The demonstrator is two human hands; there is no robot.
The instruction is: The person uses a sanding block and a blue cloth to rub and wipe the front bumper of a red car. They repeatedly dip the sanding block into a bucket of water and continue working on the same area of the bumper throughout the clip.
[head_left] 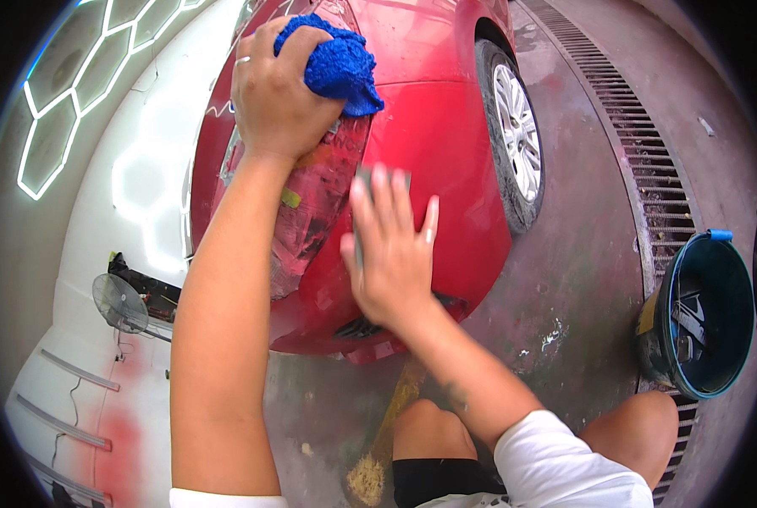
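My left hand is closed around a bunched blue cloth, resting over the taped front corner of a red car. Lower down and to the right, my right hand lies nearly flat on the red bodywork, fingers stretched forward and slightly blurred. Under its fingers is a thin grey pad, probably for sanding, mostly covered by the hand. The headlight area beside it is masked with red-smeared film and tape.
The car's front wheel stands to the right. A dark bucket with tools inside sits near a floor grating. At left are a round clear disc and metal strips on the floor. My bent knees are close below.
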